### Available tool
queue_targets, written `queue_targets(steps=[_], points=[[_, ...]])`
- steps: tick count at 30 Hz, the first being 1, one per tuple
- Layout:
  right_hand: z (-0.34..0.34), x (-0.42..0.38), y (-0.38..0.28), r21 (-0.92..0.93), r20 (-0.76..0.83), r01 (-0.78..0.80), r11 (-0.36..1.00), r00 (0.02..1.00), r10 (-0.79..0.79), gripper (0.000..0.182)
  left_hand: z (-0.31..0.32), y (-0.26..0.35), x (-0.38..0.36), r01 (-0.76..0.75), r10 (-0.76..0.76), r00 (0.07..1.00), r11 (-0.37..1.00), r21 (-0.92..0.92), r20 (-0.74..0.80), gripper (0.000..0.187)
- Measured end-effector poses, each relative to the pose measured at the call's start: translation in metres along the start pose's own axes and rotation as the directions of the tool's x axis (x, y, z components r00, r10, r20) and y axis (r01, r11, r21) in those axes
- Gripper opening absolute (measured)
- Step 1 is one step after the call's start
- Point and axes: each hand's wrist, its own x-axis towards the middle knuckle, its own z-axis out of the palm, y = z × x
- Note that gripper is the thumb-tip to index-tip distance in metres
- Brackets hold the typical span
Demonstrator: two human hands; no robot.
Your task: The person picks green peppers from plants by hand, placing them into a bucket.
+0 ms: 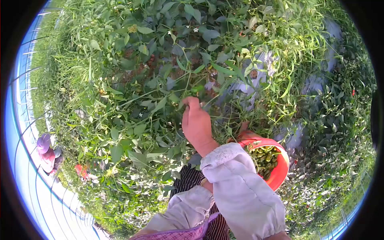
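Green peppers point(267, 159) lie in the red bucket point(283, 168), near right; the right hand's point(197, 126) curled fingers point(192, 101) seem among stems point(188, 78), their hold unclear through blur.

the peppers point(267, 160) lie inside the bucket point(282, 172), which sits tilted among the plants point(136, 130), right of the middle and toward their near edge. sheeting point(260, 70) lies between plants, ahead and rightward. a bundle point(47, 160) lies at their left edge.
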Motion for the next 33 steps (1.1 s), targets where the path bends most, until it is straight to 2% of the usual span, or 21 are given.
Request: queue_targets(steps=[1,3,4,7,9,11,12,13,14,15,17,18,20,24,26,28,30,32,33], points=[[0.001,0.002,0.000,0.002,0.001,-0.001,1.000,1.000,0.001,0.039,-0.001,0.001,0.002,-0.014,0.014,1.000,1.000,0.003,-0.006,0.017],[0.003,0.010,-0.001,0.304,-0.197,-0.052,0.951,0.973,0.116,0.036,-0.004,0.004,0.006,-0.042,0.042,0.999,0.999,0.008,-0.016,0.017],[-0.001,0.014,-0.003,0.379,-0.169,-0.105,0.919,0.969,0.181,0.036,-0.005,0.006,0.008,-0.056,0.056,0.998,0.998,0.009,-0.022,0.018],[0.006,0.026,0.004,0.478,-0.173,-0.156,0.864,0.948,0.267,0.037,-0.006,0.012,0.013,-0.093,0.093,0.995,0.996,0.004,-0.036,0.018],[-0.002,0.032,0.000,0.433,-0.184,-0.157,0.887,0.949,0.258,0.041,-0.003,0.015,0.017,-0.116,0.115,0.992,0.993,-0.004,-0.042,0.018],[-0.011,0.039,-0.003,0.181,-0.077,-0.225,0.957,0.967,0.242,0.036,0.000,0.017,0.021,-0.139,0.138,0.989,0.990,-0.014,-0.048,0.019],[-0.012,0.042,-0.004,0.176,-0.076,-0.223,0.959,0.968,0.239,0.036,0.001,0.018,0.023,-0.151,0.150,0.987,0.988,-0.017,-0.052,0.019],[-0.013,0.044,-0.004,-0.105,-0.165,-0.100,0.989,0.983,0.082,0.029,0.002,0.019,0.025,-0.162,0.161,0.985,0.987,-0.019,-0.056,0.019],[-0.014,0.045,-0.006,-0.385,-0.204,0.007,0.923,0.974,-0.093,0.025,0.002,0.020,0.027,-0.173,0.171,0.983,0.985,-0.020,-0.061,0.019],[-0.020,0.046,-0.008,-0.388,-0.204,0.008,0.922,0.974,-0.094,0.025,0.002,0.022,0.029,-0.184,0.182,0.981,0.983,-0.021,-0.063,0.019],[-0.038,0.049,-0.016,-0.596,-0.188,0.256,0.761,0.877,-0.443,0.016,0.003,0.024,0.034,-0.206,0.204,0.976,0.978,-0.025,-0.072,0.020],[-0.040,0.045,-0.021,-0.599,-0.182,0.261,0.757,0.877,-0.445,0.016,0.004,0.024,0.035,-0.215,0.212,0.974,0.976,-0.027,-0.079,0.020],[-0.043,0.031,-0.028,-0.302,-0.082,0.151,0.941,0.980,-0.183,0.017,0.005,0.026,0.038,-0.235,0.232,0.969,0.972,-0.028,-0.086,0.020],[-0.047,0.021,-0.017,-0.316,-0.113,0.065,0.946,0.988,-0.106,0.017,0.012,0.027,0.041,-0.255,0.254,0.966,0.967,-0.014,-0.047,0.021],[-0.057,0.017,-0.008,-0.392,-0.074,-0.064,0.918,0.996,0.038,0.019,0.019,0.024,0.037,-0.249,0.249,0.968,0.968,0.002,-0.002,0.021],[-0.064,0.015,-0.003,-0.414,-0.091,-0.135,0.900,0.990,0.107,0.021,0.032,0.010,0.028,-0.210,0.207,0.973,0.977,0.028,0.101,0.021],[-0.071,0.015,-0.002,-0.321,-0.122,-0.196,0.927,0.979,0.165,0.018,0.045,-0.010,0.009,-0.150,0.129,0.965,0.986,0.075,0.229,0.022],[-0.076,0.011,0.004,-0.319,-0.026,-0.232,0.919,0.971,0.236,0.021,0.051,-0.025,-0.007,-0.119,0.070,0.940,0.985,0.128,0.333,0.022],[-0.085,0.004,0.007,-0.319,-0.064,-0.271,0.908,0.962,0.265,0.021,0.053,-0.028,-0.010,-0.121,0.059,0.928,0.981,0.149,0.367,0.022]])
